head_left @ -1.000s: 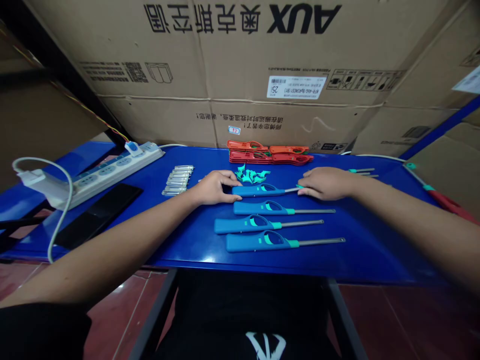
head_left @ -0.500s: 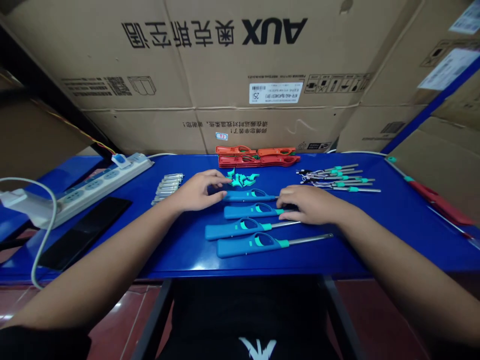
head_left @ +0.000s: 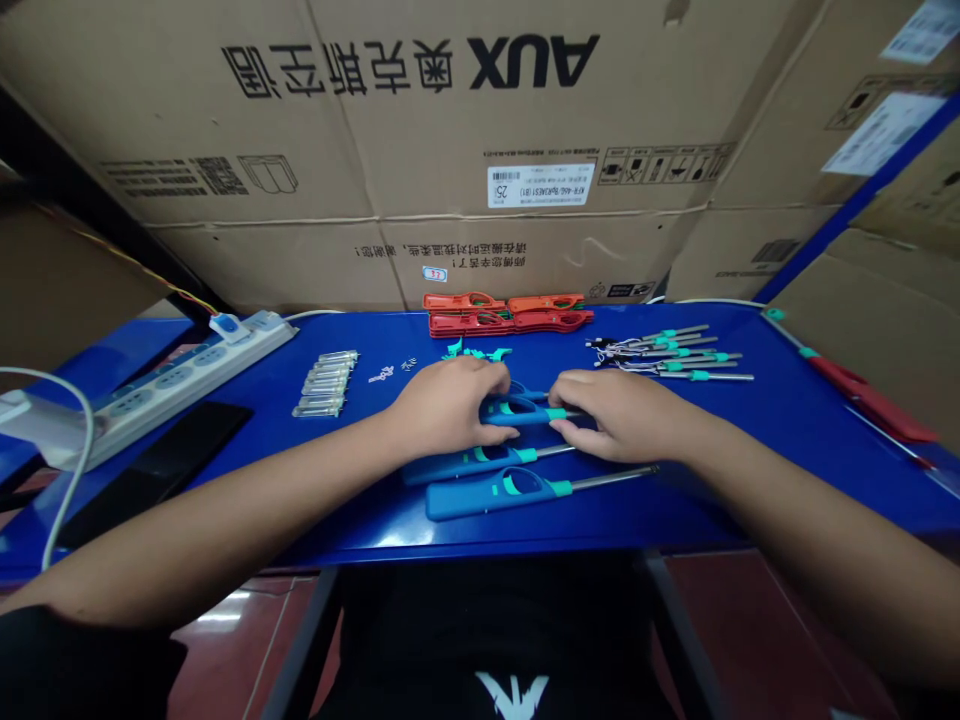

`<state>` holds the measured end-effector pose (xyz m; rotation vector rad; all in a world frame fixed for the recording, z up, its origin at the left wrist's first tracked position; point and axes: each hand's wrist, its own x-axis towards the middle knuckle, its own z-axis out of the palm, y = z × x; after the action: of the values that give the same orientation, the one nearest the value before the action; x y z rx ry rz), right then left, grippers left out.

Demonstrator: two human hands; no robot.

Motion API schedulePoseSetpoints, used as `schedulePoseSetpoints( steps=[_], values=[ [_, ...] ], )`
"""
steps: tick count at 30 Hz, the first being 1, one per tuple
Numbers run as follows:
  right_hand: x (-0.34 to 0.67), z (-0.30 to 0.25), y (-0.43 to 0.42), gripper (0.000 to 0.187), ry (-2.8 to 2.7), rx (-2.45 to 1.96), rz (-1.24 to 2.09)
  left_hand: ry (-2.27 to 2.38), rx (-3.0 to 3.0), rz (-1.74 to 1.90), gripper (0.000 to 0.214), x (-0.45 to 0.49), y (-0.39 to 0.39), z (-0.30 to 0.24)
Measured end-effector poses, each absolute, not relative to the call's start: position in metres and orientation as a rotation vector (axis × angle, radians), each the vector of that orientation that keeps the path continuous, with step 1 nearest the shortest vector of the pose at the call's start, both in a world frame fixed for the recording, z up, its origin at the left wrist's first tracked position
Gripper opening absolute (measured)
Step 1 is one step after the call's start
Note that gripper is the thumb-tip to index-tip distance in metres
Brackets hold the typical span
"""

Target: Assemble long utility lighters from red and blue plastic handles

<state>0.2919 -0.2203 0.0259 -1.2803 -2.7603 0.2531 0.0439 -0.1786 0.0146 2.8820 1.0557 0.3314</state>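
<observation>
My left hand (head_left: 450,408) and my right hand (head_left: 619,415) both rest on a blue plastic utility lighter (head_left: 525,412) on the table. The left closes over its handle, and the right fingers wrap near its teal collar and metal wand. A second lighter's blue body (head_left: 521,390) shows just behind, partly hidden by my fingers. Two more blue lighters (head_left: 469,464) (head_left: 499,495) lie nearer me, side by side, with wands pointing right. Teal plastic pieces (head_left: 476,352) lie just beyond my left hand.
The blue table (head_left: 600,530) holds red-orange lighter shells (head_left: 506,315), metal tubes (head_left: 322,384), small loose parts (head_left: 381,374), and teal-collared wands with wires (head_left: 667,352). A power strip (head_left: 187,385) and black phone (head_left: 154,470) sit left; a red-handled tool (head_left: 870,400) lies right.
My left hand has moved from beside the teal pieces onto a lighter handle. My right hand has shifted left onto the same lighter. The view has drifted slightly, and the upper lighters are now partly covered.
</observation>
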Motion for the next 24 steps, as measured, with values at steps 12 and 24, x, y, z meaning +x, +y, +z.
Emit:
schedulePoseSetpoints(
  steps=[12, 24],
  values=[
    [0.26, 0.039, -0.263, 0.042, -2.996, -1.234, 0.354, 0.802, 3.325, 0.338, 0.039, 0.009, -0.233, 0.027],
    [0.29, 0.022, -0.237, 0.034, -2.944, -1.319, -0.008, 1.138, 3.125, 0.241, 0.055, 0.017, -0.204, 0.01]
  ],
)
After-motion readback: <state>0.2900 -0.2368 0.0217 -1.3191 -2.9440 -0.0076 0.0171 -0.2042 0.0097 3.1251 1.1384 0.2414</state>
